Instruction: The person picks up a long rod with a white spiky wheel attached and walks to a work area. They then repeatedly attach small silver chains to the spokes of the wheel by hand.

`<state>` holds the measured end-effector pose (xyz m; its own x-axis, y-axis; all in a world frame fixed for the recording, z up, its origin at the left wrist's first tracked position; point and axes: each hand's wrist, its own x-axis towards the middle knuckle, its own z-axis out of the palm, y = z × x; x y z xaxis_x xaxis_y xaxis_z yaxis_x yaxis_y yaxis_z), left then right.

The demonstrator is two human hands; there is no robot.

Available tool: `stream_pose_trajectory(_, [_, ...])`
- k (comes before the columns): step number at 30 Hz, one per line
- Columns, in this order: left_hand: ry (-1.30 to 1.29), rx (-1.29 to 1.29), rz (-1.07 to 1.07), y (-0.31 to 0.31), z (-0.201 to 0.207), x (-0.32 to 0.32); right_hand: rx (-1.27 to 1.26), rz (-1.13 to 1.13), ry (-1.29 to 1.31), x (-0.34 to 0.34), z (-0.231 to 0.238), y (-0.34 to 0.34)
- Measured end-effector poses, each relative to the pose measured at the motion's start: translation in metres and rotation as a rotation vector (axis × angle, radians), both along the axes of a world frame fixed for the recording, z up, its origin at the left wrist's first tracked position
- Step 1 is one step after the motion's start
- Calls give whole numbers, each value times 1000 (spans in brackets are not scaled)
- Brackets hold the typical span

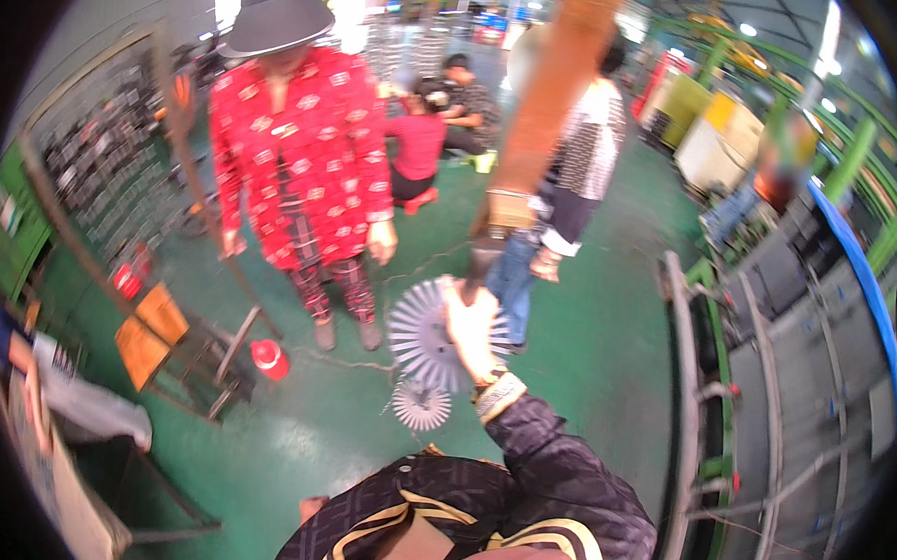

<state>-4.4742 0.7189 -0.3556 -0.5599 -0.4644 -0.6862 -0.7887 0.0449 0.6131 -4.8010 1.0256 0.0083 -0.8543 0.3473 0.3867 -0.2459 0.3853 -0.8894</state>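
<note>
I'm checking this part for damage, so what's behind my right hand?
Behind your right hand is a large grey slotted disc, showing on both sides of it, with green floor beyond. The stretch of disc directly behind the hand is covered.

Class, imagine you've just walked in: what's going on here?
The wearer's right hand is at a large slotted disc; whether it grips it is unclear. A smaller slotted disc shows just below. A brown bar slants down toward the hand. Someone in a patterned red top stands ahead, on the left, and two people sit low further back.
</note>
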Motion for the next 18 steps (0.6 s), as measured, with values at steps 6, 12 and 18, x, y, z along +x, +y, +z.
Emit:
stream_pose_trajectory(6, [-8, 101, 5, -3, 4, 10, -64, 83, -2, 11, 5, -21])
stream_pose_trajectory(12, [-66, 262, 244, -24, -34, 48, -151, 210, 18, 15, -1, -44])
stream_pose_trajectory(18, [313, -345, -440, -81, -82, 92, -90, 122, -42, 16, -5, -56])
